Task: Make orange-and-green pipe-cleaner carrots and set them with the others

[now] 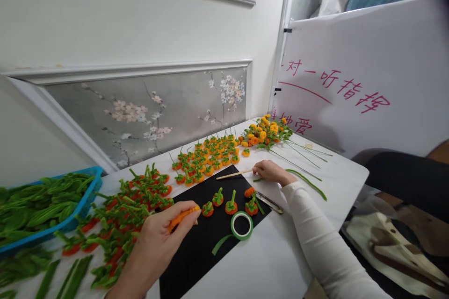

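Note:
My left hand (159,236) is closed on an orange pipe cleaner (181,216), held above the near left part of a black mat (203,252). My right hand (268,171), in a white sleeve, rests closed at the mat's far right corner and grips a thin wooden stick (233,175) that points left. Several small orange pipe-cleaner fruits with green stems (231,204) stand on the mat between my hands. A roll of green tape (242,225) lies on the mat near them. Metal scissors or tweezers (268,202) lie just under my right wrist.
A blue basket (86,203) of green pipe-cleaner leaves stands at the left. Piles of red, orange and yellow finished fruits (210,156) run along the white table's far side, by the wall. Long green stems (305,177) lie at right. A white board with red writing (358,88) stands behind.

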The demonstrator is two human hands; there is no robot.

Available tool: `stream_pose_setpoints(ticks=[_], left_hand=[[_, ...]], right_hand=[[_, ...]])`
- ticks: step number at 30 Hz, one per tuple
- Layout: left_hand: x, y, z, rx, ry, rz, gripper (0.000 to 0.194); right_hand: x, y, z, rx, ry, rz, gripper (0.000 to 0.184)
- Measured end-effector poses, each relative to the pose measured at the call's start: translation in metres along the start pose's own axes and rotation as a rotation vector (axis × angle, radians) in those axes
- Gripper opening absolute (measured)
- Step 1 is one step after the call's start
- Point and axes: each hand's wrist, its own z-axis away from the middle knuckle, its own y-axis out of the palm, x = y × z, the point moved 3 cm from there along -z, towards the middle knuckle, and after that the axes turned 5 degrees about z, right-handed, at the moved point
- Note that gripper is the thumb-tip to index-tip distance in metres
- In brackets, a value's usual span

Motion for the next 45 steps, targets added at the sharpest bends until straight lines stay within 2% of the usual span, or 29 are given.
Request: stream_pose_setpoints(ticks=[9, 14, 17, 22, 24, 28, 33, 36, 39, 41, 43, 45], left_hand=[[0.0, 0.004, -0.002, -0.023, 0.003, 0.014, 0.025], [-0.003, 0.006, -0.002, -0.01, 0.015, 0.033, 0.024], [-0.005, 0.005, -0.001, -0.017, 0.012, 0.03, 0.025], [-0.006, 0.002, -0.001, -0.036, -0.038, 0.06, 0.028], [-0.006, 0.002, -0.001, -0.037, -0.045, 0.063, 0.027], [-0.005, 0.004, 0.0, -0.032, -0.031, 0.051, 0.026], [-0.005, 0.005, 0.0, -0.032, -0.015, 0.051, 0.026], [-0.009, 0.006, 0.0, -0.031, -0.007, 0.057, 0.025], [-0.015, 0.007, 0.001, -0.018, -0.005, 0.073, 0.022], [-0.017, 0.008, 0.001, -0.014, -0.004, 0.096, 0.022], [-0.017, 0.008, 0.003, -0.013, -0.015, 0.137, 0.021], [-0.015, 0.008, 0.004, -0.009, -0.042, 0.204, 0.02]], right_hand=[[-0.003, -0.005, 0.001, -0.081, 0.039, 0.066, 0.02], [0.003, -0.019, 0.01, -0.148, 0.033, 0.047, 0.015], [0.011, -0.034, 0.023, -0.235, 0.032, 0.035, 0.019], [0.017, -0.061, 0.046, -0.482, 0.076, 0.022, 0.029], [0.012, -0.062, 0.049, -0.437, 0.092, 0.075, 0.026], [-0.008, -0.043, 0.046, -0.164, 0.161, 0.212, 0.023], [-0.026, -0.024, 0.04, -0.083, 0.196, 0.229, 0.017], [-0.026, -0.022, 0.039, -0.095, 0.173, 0.214, 0.015], [-0.017, -0.027, 0.041, -0.169, 0.128, 0.188, 0.016], [-0.002, -0.035, 0.045, -0.252, 0.086, 0.165, 0.02], [0.021, -0.046, 0.051, -0.375, 0.008, 0.114, 0.025], [0.055, -0.059, 0.062, -0.586, -0.202, -0.05, 0.022]])
